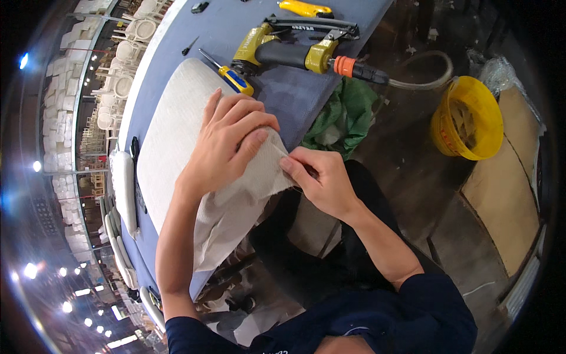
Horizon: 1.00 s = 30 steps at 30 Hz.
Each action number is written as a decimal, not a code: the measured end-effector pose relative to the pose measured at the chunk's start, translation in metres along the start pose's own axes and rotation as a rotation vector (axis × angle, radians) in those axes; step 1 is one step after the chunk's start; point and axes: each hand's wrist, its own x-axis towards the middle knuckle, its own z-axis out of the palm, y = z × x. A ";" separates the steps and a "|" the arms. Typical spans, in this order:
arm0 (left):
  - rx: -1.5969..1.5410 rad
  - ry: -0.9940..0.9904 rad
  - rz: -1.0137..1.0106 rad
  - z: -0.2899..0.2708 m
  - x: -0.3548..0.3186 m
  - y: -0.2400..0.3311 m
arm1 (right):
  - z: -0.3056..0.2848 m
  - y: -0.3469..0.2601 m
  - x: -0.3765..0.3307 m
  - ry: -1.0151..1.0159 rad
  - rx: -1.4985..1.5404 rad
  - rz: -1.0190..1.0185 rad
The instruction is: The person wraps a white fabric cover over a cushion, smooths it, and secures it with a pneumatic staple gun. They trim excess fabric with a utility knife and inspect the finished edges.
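The cloth (177, 133) lies under the left hand (229, 134); I can't tell if its fingers grip. The right hand (323, 182) pinches the cloth's edge.

On the table (244, 20) we list one covered panel (174, 118), a staple gun (286, 54) beyond it, and a screwdriver (237, 81) between the two. Right of the table we enter a sack (354, 106) beside its edge, then a bucket (494, 121) farther right. Left, beyond the table, we record chairs (124, 56).
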 end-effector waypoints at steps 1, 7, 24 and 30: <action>0.024 -0.007 -0.008 0.004 0.004 0.004 | -0.005 0.001 0.001 -0.021 -0.008 0.019; 0.044 -0.070 -0.027 0.009 -0.008 0.036 | -0.015 0.017 -0.031 -0.197 0.151 -0.056; 0.229 0.004 -0.364 0.026 -0.025 0.064 | -0.011 0.077 0.023 -0.211 0.217 -0.275; 0.259 -0.003 -0.385 0.036 -0.029 0.073 | -0.020 0.074 0.012 -0.246 0.147 -0.248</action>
